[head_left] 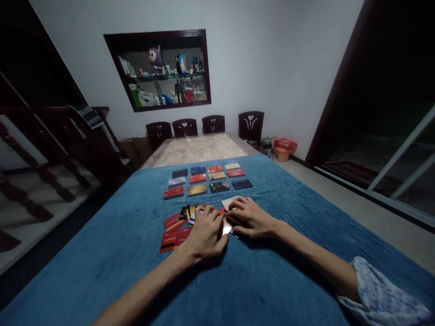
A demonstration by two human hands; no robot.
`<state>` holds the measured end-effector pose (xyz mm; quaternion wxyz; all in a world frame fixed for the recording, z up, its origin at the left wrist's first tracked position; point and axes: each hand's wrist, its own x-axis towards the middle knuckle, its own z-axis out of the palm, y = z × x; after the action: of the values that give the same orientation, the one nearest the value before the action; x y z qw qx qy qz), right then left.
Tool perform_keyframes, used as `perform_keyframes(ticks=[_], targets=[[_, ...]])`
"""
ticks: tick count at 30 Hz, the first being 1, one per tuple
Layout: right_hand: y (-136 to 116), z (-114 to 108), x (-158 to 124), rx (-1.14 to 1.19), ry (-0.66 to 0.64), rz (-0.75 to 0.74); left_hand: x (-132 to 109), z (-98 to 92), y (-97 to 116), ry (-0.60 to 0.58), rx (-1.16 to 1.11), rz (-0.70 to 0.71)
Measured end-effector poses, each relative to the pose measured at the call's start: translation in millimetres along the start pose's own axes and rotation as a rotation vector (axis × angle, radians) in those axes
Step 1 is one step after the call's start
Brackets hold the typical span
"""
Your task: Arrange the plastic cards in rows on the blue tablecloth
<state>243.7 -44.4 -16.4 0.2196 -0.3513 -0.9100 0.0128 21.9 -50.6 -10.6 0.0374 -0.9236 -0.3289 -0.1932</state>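
Observation:
My left hand [206, 232] lies palm down on a loose pile of bank-style cards, its fingers bent and slightly apart. Poking out to its left are red cards [168, 241], with black and gold cards [186, 212] above them. My right hand [252, 218] rests over the right side of the pile, thumb and fingers apart. A pale card [228, 202] shows beyond its fingertips, and a shiny card [227, 226] lies between the two hands. The palms hide the other cards. Farther off, cards sit in three rows, among them a gold card [197, 189] and a dark blue card [242, 184].
A blue cloth [112, 253] covers the near part of the long table [200, 147]. Dark wooden chairs [250, 126] stand around its far end. A wall niche [208, 90] holds bottles and a plush toy [155, 59]. An orange bucket [281, 154] is on the floor at right.

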Motion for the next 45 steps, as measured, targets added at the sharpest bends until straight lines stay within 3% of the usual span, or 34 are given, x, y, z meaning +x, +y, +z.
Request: perform_keyframes(ticks=[11, 19, 27, 45], targets=[[1, 1, -5, -0.028, -0.024, -0.035, -5, 3.4, 12, -0.045, -0.029, -0.023], [2, -4, -12, -0.004, 0.017, -0.017, -8, 9.7, 16, -0.053, -0.054, 0.051], [3, -2, -15, 0.039, 0.001, -0.041, -9, 9.7, 19, -0.007, 0.034, -0.004], [7, 0, -17, 0.007, -0.013, -0.072, -7, 8.1, 17, -0.025, -0.092, -0.032]])
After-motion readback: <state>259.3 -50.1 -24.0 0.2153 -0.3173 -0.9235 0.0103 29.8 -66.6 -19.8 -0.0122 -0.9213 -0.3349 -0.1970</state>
